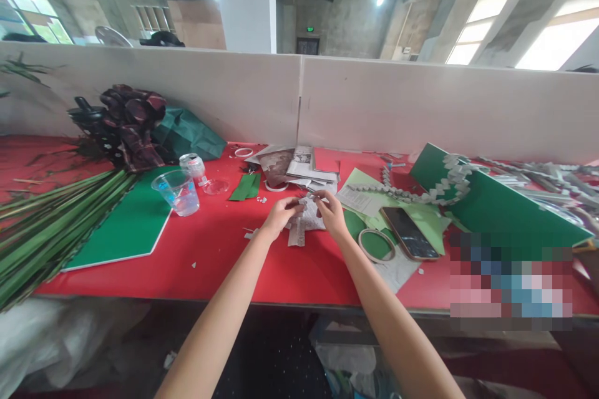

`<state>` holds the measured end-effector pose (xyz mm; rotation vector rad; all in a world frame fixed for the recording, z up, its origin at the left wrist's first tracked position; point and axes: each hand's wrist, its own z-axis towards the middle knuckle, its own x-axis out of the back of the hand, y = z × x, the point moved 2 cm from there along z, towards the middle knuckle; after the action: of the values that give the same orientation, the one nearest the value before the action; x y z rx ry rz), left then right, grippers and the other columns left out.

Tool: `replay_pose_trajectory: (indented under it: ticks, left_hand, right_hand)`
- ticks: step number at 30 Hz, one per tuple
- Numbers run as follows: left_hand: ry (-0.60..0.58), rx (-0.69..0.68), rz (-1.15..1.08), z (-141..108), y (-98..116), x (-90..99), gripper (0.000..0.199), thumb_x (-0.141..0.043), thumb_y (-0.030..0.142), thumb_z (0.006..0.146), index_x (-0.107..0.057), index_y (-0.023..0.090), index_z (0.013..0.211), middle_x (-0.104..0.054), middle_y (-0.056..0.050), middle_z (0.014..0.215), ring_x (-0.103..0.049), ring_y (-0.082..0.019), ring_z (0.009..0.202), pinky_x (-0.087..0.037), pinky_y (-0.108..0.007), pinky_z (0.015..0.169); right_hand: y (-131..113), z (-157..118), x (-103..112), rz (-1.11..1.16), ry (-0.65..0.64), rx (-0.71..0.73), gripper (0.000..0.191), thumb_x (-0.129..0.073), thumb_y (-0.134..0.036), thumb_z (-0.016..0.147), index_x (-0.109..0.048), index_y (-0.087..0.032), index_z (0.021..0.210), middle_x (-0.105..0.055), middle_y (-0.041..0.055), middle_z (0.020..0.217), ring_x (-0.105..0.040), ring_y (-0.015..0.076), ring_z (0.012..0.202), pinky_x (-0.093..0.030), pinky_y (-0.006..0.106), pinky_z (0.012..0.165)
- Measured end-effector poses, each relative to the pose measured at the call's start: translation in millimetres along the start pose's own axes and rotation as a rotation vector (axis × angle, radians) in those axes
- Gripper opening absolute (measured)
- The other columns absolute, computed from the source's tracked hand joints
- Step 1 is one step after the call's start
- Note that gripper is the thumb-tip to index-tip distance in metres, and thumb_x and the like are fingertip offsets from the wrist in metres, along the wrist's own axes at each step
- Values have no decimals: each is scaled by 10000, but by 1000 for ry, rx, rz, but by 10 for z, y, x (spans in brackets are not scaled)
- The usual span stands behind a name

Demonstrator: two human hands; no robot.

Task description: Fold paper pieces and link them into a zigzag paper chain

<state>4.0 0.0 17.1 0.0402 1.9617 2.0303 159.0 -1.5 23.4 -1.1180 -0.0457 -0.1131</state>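
Observation:
Above the red tabletop (224,262), my left hand (281,217) and my right hand (331,211) face each other with fingertips pinched. A small piece of printed paper (304,199) appears to be between them, though the fingers hide much of it. Just below, a narrow printed paper strip (296,235) and crumpled pale paper (312,217) lie on the table. Behind the hands is a pile of printed sheets (302,162). A chain of folded paper links (412,194) curves across green paper to the right.
Right of my hands are a tape roll (377,245), a phone (409,234) and a green board (496,199). To the left are a plastic cup (180,196), a can (193,168), another green board (116,224) and long green leaves (60,224). A white partition (397,100) stands behind.

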Motion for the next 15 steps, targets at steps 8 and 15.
replay_pose_trajectory:
  ticks: [8,15]
  left_hand:
    - [38,22,-123,-32,76,14,339,-802,356,616,-631,158,832,-642,-4,753,-532,-66,554,-354,-174,472]
    - [34,7,-153,-18,58,20,368,-808,357,617,-678,161,900,-638,-3,736,-543,-66,542,-314,-172,426]
  right_hand:
    - [-113,-40,-14,40,-42,-18,158,-538,-364,831,-524,-208,822,-469,-45,625,-451,95,507,-377,225,499]
    - [-84,-58,-23,95,-126,-22,207,-580,-408,833,-528,-207,844,-524,-37,565,-515,124,529,-406,248,536]
